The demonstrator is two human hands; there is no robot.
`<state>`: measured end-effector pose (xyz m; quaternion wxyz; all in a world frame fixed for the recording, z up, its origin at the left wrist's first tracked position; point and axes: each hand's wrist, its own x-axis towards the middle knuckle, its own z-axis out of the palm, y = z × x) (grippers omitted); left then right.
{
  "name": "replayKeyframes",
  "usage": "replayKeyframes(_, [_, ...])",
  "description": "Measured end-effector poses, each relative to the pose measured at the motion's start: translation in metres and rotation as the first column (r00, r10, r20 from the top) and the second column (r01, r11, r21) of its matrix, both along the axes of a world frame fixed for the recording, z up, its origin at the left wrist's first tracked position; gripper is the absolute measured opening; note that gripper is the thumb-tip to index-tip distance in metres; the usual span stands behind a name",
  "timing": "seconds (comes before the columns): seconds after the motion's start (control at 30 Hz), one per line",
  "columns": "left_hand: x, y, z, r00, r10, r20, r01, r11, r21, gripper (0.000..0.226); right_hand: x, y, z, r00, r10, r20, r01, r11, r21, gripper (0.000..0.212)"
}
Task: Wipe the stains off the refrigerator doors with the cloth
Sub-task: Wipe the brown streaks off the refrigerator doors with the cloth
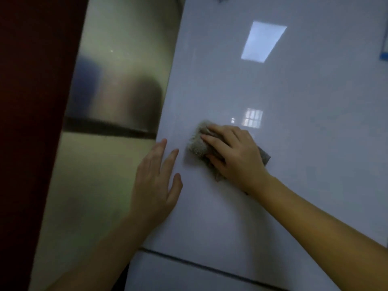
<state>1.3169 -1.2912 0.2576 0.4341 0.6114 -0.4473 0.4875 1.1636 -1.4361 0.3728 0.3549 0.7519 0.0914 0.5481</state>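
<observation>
The folded grey-beige terry cloth (197, 143) lies under the right hand (235, 156), whose fingers (218, 141) lie nearly straight and press it onto the glossy white upper refrigerator door (273, 91). The cloth's long axis slants from upper left to lower right, sticking out past the fingertips toward the door's left edge. The left hand (155, 185) rests flat there, fingers spread, holding nothing. Unwiped door stretches right and upward.

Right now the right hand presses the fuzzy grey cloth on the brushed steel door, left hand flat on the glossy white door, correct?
No: the head view shows the right hand pressing the fuzzy grey cloth on the glossy white door, where the left hand lies flat.
</observation>
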Motion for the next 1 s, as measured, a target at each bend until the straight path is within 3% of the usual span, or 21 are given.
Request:
replayKeyframes(0.3, [-0.012,-0.004,0.178,0.998,0.055,0.022,-0.057,0.995,0.087,0.055,-0.037,-0.018,0.191,0.994,-0.063,0.088,0.051,0.99,0.134,0.042])
replayKeyframes(0.5, [-0.005,-0.005,0.265,0.993,0.109,0.037,-0.114,0.98,0.166,0.058,-0.057,-0.026,0.27,0.985,-0.094,0.145,0.05,0.958,0.282,0.043])
replayKeyframes(0.7, [0.002,-0.012,0.281,0.992,0.115,0.057,-0.124,0.971,0.203,0.059,-0.051,-0.026,0.258,0.978,-0.072,0.197,0.014,0.959,0.284,0.046])
replayKeyframes(0.83, [0.01,-0.012,0.275,0.988,0.114,0.102,-0.132,0.973,0.19,0.059,-0.04,-0.023,0.221,0.995,-0.028,0.098,0.005,0.974,0.225,0.055])
replayKeyframes(1.0, [0.025,-0.006,0.256,0.987,0.102,0.124,-0.122,0.977,0.173,0.055,-0.031,-0.019,0.217,0.999,-0.028,0.045,0.021,0.99,0.138,0.048])
